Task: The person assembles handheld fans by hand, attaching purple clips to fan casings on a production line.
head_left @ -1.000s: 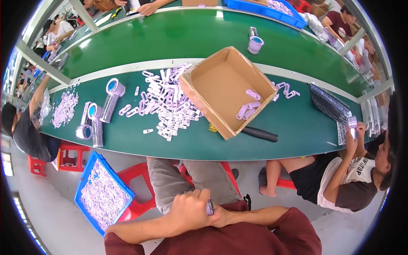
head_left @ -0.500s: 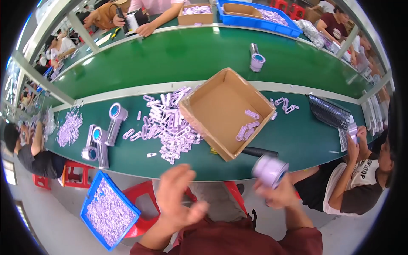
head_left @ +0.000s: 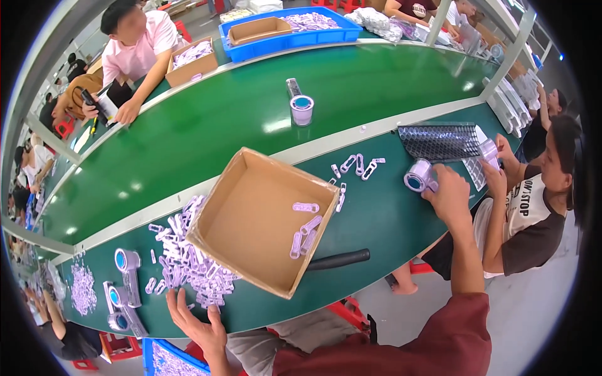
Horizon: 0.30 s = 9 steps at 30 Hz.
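My right hand [head_left: 450, 195] reaches out to the right, its fingers closed round a lilac device with a round drum-shaped head [head_left: 419, 175], just above the green table. The head faces left; my fingers hide most of its handle. At the lower left, my left hand [head_left: 202, 329] is empty, fingers spread, by the table's near edge. Just beyond it lies a heap of small lilac plastic clips [head_left: 179, 254]. A shallow cardboard box [head_left: 257, 210] sits tilted against the heap, with several clips inside. More round-headed devices [head_left: 128, 276] lie at the left.
A black rod-like handle [head_left: 343, 259] pokes out from under the box. Loose clips [head_left: 359, 165] lie beyond it. At right a co-worker [head_left: 520, 207] handles a similar part beside black bubble wrap [head_left: 439, 141]. One device [head_left: 301, 109] rests on the far green strip. A blue tray [head_left: 148, 358] is below left.
My right hand has carried the device forward and right, out over the table near the co-worker. My left hand has come down to the left, beside the heap. The view has swung right.
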Motion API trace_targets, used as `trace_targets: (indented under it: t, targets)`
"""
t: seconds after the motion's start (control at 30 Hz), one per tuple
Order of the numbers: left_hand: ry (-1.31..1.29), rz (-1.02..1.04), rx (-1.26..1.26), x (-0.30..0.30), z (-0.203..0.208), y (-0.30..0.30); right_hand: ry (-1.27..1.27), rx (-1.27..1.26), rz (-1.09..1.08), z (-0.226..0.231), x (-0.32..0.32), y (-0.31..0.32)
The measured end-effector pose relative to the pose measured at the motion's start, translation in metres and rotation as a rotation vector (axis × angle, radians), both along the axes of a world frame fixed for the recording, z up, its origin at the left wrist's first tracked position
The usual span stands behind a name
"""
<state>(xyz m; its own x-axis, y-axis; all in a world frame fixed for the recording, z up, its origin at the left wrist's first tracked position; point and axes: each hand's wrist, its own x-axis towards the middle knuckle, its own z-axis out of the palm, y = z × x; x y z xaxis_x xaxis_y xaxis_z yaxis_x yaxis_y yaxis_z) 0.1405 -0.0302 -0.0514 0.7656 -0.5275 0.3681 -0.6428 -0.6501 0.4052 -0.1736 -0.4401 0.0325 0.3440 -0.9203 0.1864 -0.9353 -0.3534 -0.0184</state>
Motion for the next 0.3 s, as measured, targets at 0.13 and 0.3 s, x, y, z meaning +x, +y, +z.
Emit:
trace_targets:
  t: [0.13, 0.3]
  targets:
    - [0.002, 0.089, 0.091, -0.002, 0.002, -0.006, 0.067, 0.032, 0.314, 0.014, 0.067, -0.034]
    - [0.008, 0.041, -0.043, 0.013, -0.026, 0.004, -0.119, 0.313, 0.571, 0.038, 0.190, -0.079]
